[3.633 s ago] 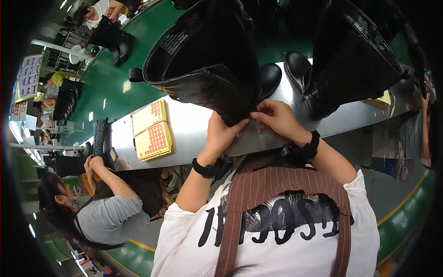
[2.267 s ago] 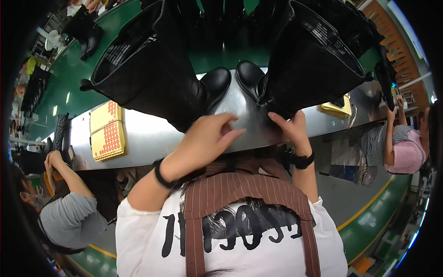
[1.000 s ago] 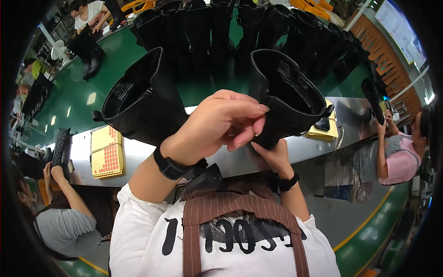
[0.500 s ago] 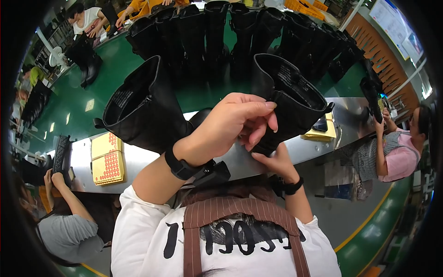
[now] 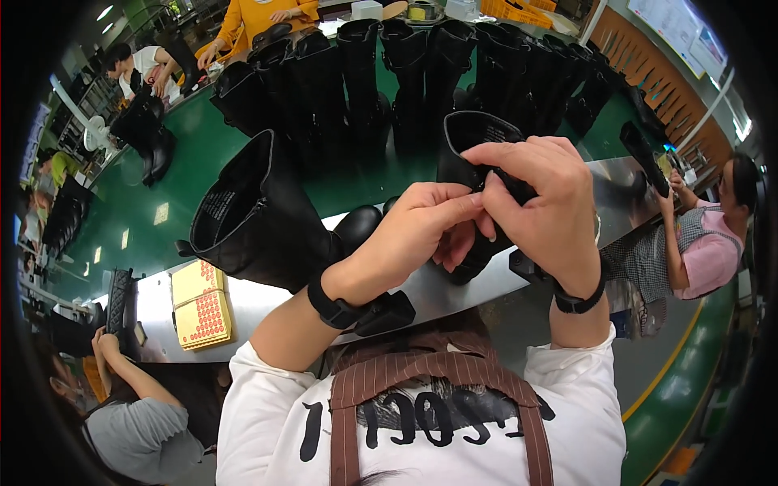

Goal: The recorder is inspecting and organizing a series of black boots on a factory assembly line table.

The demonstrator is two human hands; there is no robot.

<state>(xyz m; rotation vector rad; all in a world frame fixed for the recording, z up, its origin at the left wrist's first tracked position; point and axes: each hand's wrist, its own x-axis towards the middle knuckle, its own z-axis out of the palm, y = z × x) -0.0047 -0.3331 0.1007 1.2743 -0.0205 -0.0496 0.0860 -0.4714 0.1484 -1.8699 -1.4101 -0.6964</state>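
Note:
A tall black boot (image 5: 463, 139) stands upright in front of me, its shaft opening facing up. My left hand (image 5: 423, 229) is closed in a pinch at the upper front of that shaft; the small part between its fingertips is hidden. Across the boot's opening, my right hand (image 5: 545, 204) is closed on the top edge, with its thumb beside the left fingertips. A second black boot (image 5: 271, 223) leans toward the left, beside my left forearm. Its open shaft shows a zipper at the rim, and its rounded toe points toward the first boot.
Several black boots (image 5: 356, 73) stand in a row across the green table (image 5: 174, 215). A banded stack of yellow cards (image 5: 203, 312) lies on the metal edge (image 5: 158, 316) at left. Co-workers sit to the left (image 5: 138, 421) and right (image 5: 705, 235), handling boots.
My right hand has come up from the boot's lower side to its top edge, beside the left fingers. The left hand stays pinched at the shaft. My view has shifted slightly.

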